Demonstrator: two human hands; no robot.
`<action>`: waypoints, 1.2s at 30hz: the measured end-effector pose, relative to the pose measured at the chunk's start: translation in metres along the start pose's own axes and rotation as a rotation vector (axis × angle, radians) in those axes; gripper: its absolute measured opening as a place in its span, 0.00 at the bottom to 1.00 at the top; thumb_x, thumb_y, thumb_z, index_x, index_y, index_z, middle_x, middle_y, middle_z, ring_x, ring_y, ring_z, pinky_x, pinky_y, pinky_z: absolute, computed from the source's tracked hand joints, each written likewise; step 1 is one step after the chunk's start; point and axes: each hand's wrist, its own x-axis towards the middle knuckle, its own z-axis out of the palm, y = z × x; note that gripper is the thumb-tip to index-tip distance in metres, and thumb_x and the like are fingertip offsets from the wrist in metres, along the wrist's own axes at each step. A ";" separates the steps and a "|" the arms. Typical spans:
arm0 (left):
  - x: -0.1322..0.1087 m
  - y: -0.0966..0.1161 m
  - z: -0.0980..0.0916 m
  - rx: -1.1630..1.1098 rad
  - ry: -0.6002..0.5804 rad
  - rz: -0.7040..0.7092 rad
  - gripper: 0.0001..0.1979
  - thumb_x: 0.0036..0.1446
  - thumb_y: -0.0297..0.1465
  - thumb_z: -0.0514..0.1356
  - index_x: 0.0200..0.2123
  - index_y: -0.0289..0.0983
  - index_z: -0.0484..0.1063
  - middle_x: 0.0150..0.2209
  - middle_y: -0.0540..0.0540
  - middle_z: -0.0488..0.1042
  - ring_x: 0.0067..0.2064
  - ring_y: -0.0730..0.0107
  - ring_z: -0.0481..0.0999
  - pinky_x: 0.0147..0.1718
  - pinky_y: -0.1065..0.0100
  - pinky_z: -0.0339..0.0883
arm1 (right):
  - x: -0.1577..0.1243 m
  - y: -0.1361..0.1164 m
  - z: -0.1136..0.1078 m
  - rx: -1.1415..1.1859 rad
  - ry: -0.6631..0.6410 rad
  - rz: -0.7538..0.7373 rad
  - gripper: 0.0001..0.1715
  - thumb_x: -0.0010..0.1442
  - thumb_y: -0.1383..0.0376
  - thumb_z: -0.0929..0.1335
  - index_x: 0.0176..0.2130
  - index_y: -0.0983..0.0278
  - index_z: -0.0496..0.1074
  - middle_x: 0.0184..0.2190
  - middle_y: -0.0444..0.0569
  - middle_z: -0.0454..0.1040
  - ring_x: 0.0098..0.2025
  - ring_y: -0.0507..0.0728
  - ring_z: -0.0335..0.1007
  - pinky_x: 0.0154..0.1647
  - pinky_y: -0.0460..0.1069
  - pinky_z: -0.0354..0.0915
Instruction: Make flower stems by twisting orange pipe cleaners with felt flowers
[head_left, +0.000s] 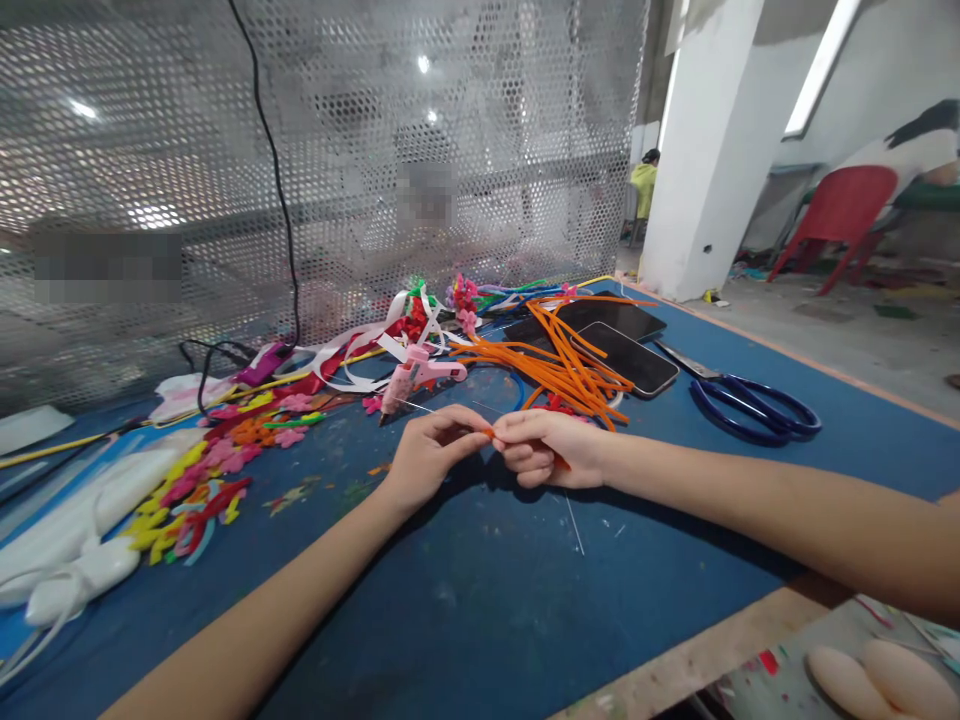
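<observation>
My left hand [435, 455] and my right hand [551, 447] meet above the blue table. Their fingertips pinch a small piece of orange pipe cleaner [489, 433]. More orange shows inside the curled fingers of my right hand, and most of it is hidden there. Just beyond my hands lies a loose bundle of orange pipe cleaners [540, 365]. A pink glue gun [416, 378] rests behind my left hand, nozzle pointing down toward the table. Thin clear strands [574, 525] lie near my right hand.
Blue-handled scissors [750, 405] and a phone [626, 360] lie to the right. Colourful pipe-cleaner pieces [217, 455] and a white power strip [97, 490] are on the left. A mesh screen [337, 180] with a hanging black cable [274, 150] stands behind. A person sits on a red chair [851, 210].
</observation>
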 end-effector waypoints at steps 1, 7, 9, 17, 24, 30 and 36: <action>0.000 0.001 0.000 0.047 0.023 0.057 0.04 0.43 0.31 0.66 0.24 0.37 0.76 0.27 0.46 0.74 0.31 0.68 0.71 0.33 0.69 0.64 | -0.001 -0.001 0.000 0.003 -0.006 0.009 0.07 0.55 0.71 0.62 0.25 0.68 0.64 0.12 0.35 0.53 0.12 0.41 0.37 0.14 0.39 0.38; -0.004 0.002 0.003 0.357 0.241 0.064 0.08 0.43 0.32 0.66 0.17 0.36 0.73 0.18 0.51 0.69 0.21 0.75 0.63 0.23 0.73 0.56 | 0.001 0.007 0.005 -0.060 0.117 -0.145 0.07 0.56 0.68 0.64 0.27 0.65 0.61 0.13 0.34 0.55 0.12 0.42 0.40 0.13 0.39 0.40; -0.005 0.002 0.004 0.398 0.225 -0.005 0.11 0.44 0.32 0.65 0.15 0.35 0.72 0.15 0.52 0.66 0.18 0.76 0.60 0.20 0.73 0.52 | 0.004 0.011 0.008 -0.133 0.209 -0.203 0.10 0.57 0.64 0.64 0.27 0.64 0.58 0.13 0.34 0.56 0.11 0.42 0.40 0.13 0.39 0.41; -0.008 -0.002 0.005 0.289 0.253 -0.018 0.08 0.42 0.31 0.67 0.25 0.36 0.71 0.19 0.53 0.70 0.21 0.73 0.68 0.21 0.74 0.59 | 0.008 0.017 0.011 -0.396 0.298 -0.270 0.10 0.59 0.61 0.60 0.28 0.62 0.55 0.13 0.32 0.54 0.10 0.43 0.40 0.11 0.39 0.40; -0.013 0.002 0.010 0.196 0.221 0.053 0.05 0.47 0.31 0.64 0.29 0.37 0.76 0.29 0.47 0.77 0.31 0.68 0.75 0.34 0.71 0.67 | 0.003 0.018 0.008 -0.790 0.310 -0.391 0.08 0.62 0.61 0.58 0.31 0.61 0.56 0.13 0.33 0.55 0.12 0.44 0.47 0.13 0.39 0.46; -0.014 0.007 0.017 -0.017 0.323 0.006 0.10 0.42 0.30 0.67 0.29 0.36 0.70 0.29 0.48 0.76 0.33 0.67 0.77 0.36 0.70 0.69 | -0.001 0.017 0.008 -0.946 0.317 -0.424 0.07 0.63 0.63 0.57 0.32 0.62 0.58 0.13 0.35 0.58 0.14 0.45 0.52 0.17 0.40 0.50; -0.015 0.007 0.017 -0.132 0.304 -0.050 0.17 0.44 0.30 0.66 0.34 0.39 0.61 0.30 0.48 0.78 0.36 0.64 0.78 0.37 0.67 0.68 | 0.002 0.014 0.009 -0.835 0.286 -0.358 0.07 0.61 0.63 0.59 0.31 0.63 0.60 0.12 0.35 0.58 0.13 0.45 0.50 0.15 0.40 0.48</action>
